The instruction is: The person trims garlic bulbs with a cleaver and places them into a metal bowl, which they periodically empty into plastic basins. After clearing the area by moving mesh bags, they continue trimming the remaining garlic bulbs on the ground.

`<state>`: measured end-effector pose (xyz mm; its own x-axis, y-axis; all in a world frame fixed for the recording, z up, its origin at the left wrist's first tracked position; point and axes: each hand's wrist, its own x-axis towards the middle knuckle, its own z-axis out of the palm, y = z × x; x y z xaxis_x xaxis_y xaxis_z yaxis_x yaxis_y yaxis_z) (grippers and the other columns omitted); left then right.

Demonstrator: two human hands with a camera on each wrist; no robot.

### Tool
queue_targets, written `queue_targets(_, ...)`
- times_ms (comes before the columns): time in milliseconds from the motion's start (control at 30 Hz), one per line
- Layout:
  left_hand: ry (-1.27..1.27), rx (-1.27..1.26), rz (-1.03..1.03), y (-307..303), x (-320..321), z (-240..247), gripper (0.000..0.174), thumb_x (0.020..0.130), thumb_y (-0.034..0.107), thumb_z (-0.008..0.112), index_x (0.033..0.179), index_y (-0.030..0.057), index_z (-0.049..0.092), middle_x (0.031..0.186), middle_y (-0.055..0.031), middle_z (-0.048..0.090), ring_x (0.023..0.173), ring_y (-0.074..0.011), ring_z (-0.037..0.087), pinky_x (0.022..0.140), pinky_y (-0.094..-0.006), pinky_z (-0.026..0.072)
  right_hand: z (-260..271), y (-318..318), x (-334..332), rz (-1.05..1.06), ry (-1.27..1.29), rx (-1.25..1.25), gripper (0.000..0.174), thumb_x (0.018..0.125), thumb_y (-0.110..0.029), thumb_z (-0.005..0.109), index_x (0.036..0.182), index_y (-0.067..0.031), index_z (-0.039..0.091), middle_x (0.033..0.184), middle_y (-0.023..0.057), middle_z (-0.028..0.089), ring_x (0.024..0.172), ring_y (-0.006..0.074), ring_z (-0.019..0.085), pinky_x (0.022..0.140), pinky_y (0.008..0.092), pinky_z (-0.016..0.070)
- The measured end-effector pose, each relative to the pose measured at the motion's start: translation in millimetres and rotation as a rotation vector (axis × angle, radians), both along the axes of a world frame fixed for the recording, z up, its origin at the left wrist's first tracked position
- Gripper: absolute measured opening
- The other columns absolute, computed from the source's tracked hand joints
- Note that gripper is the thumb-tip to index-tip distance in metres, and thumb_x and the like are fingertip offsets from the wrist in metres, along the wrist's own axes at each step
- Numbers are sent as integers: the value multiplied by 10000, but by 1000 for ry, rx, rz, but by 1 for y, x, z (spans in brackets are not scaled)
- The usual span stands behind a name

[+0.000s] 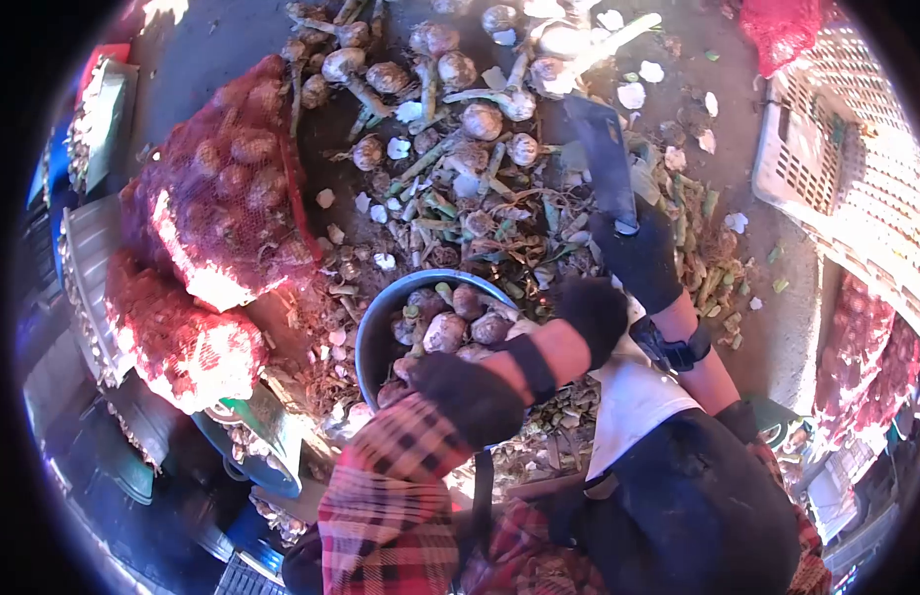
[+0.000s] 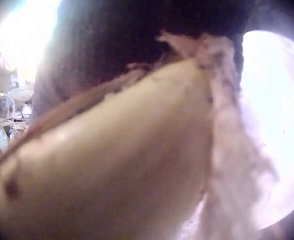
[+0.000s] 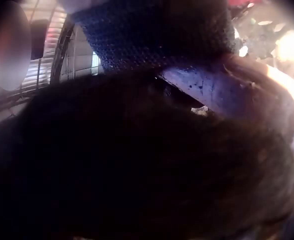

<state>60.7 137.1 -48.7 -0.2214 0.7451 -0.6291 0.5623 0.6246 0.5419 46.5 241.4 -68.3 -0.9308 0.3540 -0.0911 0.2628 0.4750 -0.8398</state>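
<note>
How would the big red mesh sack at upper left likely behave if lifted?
The sack would probably sag and shift, as its thin mesh bulges around separate bulbs. It is likely heavy, being packed with them, and seems unlikely to roll, given its slumped shape.

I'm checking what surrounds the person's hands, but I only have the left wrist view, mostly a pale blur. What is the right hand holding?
Observer: The right hand grips a broad-bladed knife, its blade pointing away from the body.
Operator: Is there a container near the left hand?
Observer: Yes, a blue-rimmed bucket with garlic bulbs in it.
Operator: And farther to the person's left?
Observer: A bulging red mesh sack with more bulbs showing through.
</note>
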Motion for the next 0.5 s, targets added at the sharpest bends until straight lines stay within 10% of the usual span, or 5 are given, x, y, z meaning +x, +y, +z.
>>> queue_targets(267, 131, 29, 211, -8, 24, -53, 129, 722, 144, 607, 829, 105, 666, 902, -111, 639, 823, -302, 638, 646, -436, 487, 5, 1, -5, 44, -14, -68, 179, 762, -168, 641, 781, 4, 595, 602, 191, 574, 523, 336, 572, 506, 387, 440)
queue_targets(500, 86, 464, 246, -62, -4, 19, 429, 610, 257, 699, 992, 116, 563, 938, -151, 517, 853, -318, 545, 691, -430, 440, 1, 6, 2, 42, 29, -19, 161, 777, -155, 628, 790, 3, 601, 590, 181, 577, 517, 296, 588, 508, 373, 449)
